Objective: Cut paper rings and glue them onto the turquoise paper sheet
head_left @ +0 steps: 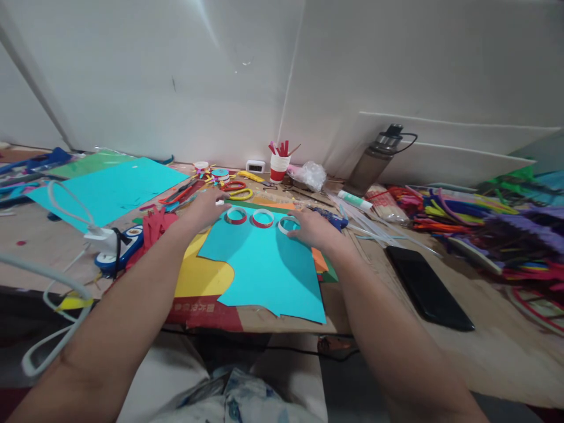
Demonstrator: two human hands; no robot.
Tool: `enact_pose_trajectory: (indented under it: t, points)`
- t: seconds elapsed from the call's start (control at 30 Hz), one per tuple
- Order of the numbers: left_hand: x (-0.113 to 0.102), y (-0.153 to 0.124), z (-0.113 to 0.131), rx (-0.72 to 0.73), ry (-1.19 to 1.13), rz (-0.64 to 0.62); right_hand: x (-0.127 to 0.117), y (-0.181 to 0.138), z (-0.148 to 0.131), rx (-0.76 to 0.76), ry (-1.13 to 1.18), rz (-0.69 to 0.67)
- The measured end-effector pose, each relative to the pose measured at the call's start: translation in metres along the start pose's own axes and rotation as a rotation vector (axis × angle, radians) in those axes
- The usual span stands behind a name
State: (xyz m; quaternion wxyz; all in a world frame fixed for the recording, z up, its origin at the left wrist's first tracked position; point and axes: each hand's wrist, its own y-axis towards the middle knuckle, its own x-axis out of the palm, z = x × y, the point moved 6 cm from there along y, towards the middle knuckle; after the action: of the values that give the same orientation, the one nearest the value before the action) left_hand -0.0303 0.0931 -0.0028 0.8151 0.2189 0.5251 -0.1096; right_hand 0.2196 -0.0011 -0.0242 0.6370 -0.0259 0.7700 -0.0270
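Observation:
Three paper rings stand in a row on a cut sheet of turquoise paper [268,270]: a left ring [237,221] and a middle ring [263,223], both with red on the outside, and a right ring [282,228]. My right hand [315,229] has its thumb and fingers on either side of the right ring's edge. Just left of the left ring, my left hand [209,207] has its fingers apart; a small white patch shows by its fingertips, too blurred to name. Yellow paper [202,273] lies partly under the turquoise sheet.
Scissors with yellow handles [240,192] and a paper cup of red sticks [279,167] stand behind the rings. A black phone [427,288], a bottle [374,158] and pipe cleaners [458,205] lie right. A white plug [100,239] with cables is left.

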Motion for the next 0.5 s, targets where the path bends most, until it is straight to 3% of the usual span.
enact_pose_trajectory:
  t: [0.17,0.3,0.5]
  points:
    - [-0.009,-0.002,-0.006,-0.118,-0.016,0.013,-0.010,-0.007,-0.016,-0.064,-0.010,0.164]
    - [0.001,-0.002,0.009,0.053,-0.031,-0.039,-0.004,-0.009,-0.039,-0.203,-0.051,0.223]
    - [0.030,-0.006,0.030,0.315,0.087,-0.167,0.019,-0.002,-0.051,-0.270,-0.159,0.220]
